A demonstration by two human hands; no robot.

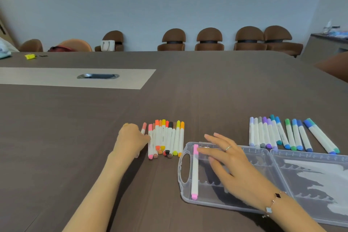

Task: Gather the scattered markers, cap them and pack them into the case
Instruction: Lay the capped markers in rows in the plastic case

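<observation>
An open clear plastic case [183, 192] lies at the front right of the table. One pink-capped marker [194, 171] lies in its left half beside the handle. My right hand [228, 158] hovers over that half with straight fingers, the fingertips touching the pink marker's top end. A row of warm-coloured capped markers [167, 139] lies left of the case. My left hand [131, 140] rests at the left end of that row and holds a salmon-capped marker [143, 128]. Blue, purple and green capped markers [282, 135] lie behind the case on the right.
The dark table [75, 137] has a pale inset strip with a cable slot [98, 76] at the back left. A small yellow object [29, 56] lies far left. Brown chairs [209, 39] line the wall behind the table.
</observation>
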